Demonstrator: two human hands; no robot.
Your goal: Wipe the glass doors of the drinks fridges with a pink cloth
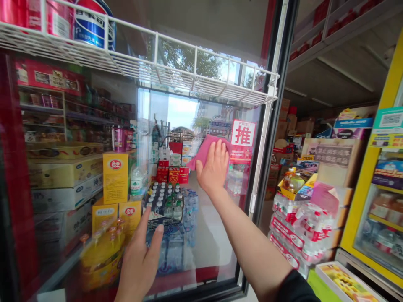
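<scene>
My right hand (213,167) lies flat over a pink cloth (201,150), its fingers side by side, pressing it against the glass door (217,235). A white and red sticker (243,134) with a large red character sits on the pane just right of the cloth. Lower and to the left, my left hand (141,256) is held up before the glass, thumb and index finger apart, with nothing in it. Whether its fingertips touch the pane I cannot tell. Part of the cloth is hidden under my right hand.
A white wire rack (176,67) crosses the door's upper part, with cans including a blue one (92,25) at its left. Yellow boxes (115,178) and bottles show through or in the glass. At right are packed bottles (292,235) and a yellow-framed fridge (355,218).
</scene>
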